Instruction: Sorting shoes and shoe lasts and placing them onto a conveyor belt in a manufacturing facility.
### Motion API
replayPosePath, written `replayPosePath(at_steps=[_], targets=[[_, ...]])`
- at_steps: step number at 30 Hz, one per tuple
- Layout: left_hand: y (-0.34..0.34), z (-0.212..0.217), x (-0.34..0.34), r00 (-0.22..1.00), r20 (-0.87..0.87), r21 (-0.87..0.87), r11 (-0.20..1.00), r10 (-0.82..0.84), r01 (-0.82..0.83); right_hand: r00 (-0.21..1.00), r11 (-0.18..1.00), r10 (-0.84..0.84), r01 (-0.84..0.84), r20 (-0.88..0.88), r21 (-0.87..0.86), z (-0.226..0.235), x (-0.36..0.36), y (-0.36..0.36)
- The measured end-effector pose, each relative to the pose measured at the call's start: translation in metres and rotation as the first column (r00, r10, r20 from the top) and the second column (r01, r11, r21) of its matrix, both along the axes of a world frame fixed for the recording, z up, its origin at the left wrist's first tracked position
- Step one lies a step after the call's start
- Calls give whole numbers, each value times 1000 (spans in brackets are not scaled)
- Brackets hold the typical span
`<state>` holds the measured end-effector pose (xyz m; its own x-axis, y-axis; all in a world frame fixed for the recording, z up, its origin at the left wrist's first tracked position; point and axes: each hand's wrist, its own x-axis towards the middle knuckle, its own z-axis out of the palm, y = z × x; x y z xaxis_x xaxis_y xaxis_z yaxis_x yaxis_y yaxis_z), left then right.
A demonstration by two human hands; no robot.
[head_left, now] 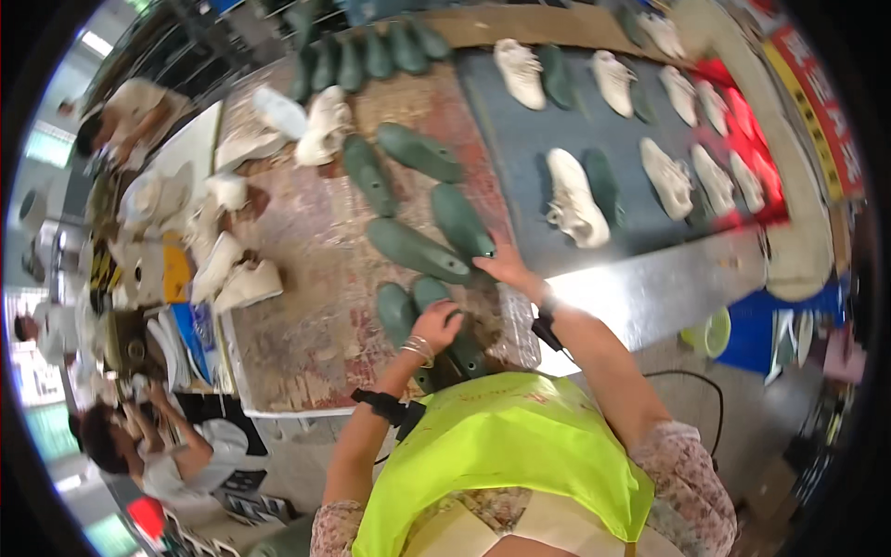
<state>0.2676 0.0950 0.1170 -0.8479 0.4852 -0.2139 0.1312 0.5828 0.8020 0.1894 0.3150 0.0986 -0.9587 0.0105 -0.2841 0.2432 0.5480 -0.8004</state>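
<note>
My left hand [436,330] is closed over a green shoe last [434,292] near the table's front edge, its fingers bent round the last's side. Another green last [396,311] lies just left of it. Farther forward, my right hand [507,266] pinches the heel end of a green last [458,218] that lies on the table. Beside that one, a green last [416,249] slants across the worn tabletop [297,325]. Two more lasts, one on the left [368,174] and one on the right [419,151], rest beyond.
Cream lace-up shoes [577,197] and green lasts stand in rows on a dark conveyor belt [520,139] at the right. Several lasts [379,54] line the table's far side. White shoe parts [249,283] lie along the left edge. Other people [186,446] work at the left.
</note>
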Motion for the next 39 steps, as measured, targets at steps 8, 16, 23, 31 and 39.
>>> replayPosePath(at_steps=[8,16,23,31,39], targets=[[-4,-4,15,997,-77,75,997,-6,11,978,978,-207,206,29,37,-1,48,0],[-1,-10,11,990,-35,166,978,136,-128,962,962,-272,272,-15,-23,9,47,12],[-10,-7,12,980,49,153,968,195,-200,880,678,-362,475,307,-561,25,26,80],[-41,12,-51,892,190,191,876,410,-444,994,978,-105,110,-37,178,-53,-13,130],[-177,-65,-199,468,-704,-210,474,533,-855,913,790,335,-138,-234,597,13,-222,140]])
